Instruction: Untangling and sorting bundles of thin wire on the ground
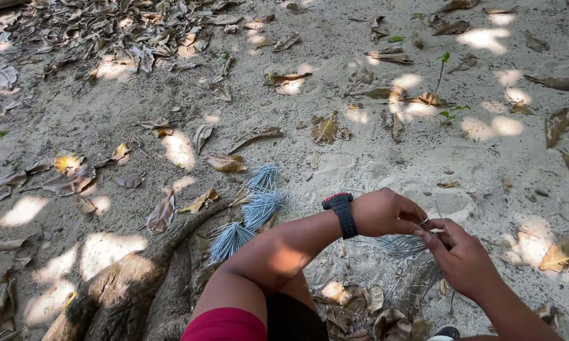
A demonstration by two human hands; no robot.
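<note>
On sandy ground strewn with dry brown leaves (224, 163), three bundles of thin pale-blue sticks (261, 207) lie in a row beside a thick grey tree root (139, 284), their cut ends fanned toward the upper left, long axes running diagonally down to the right; next, the left hand (385, 213), with a black wristwatch with a red edge (341, 213) on its wrist, is curled shut, pinching thin loose sticks (404, 245); the right hand (464, 259) meets it, fingers narrowed on one upright thin stick (442, 220), tip pointing up.
</note>
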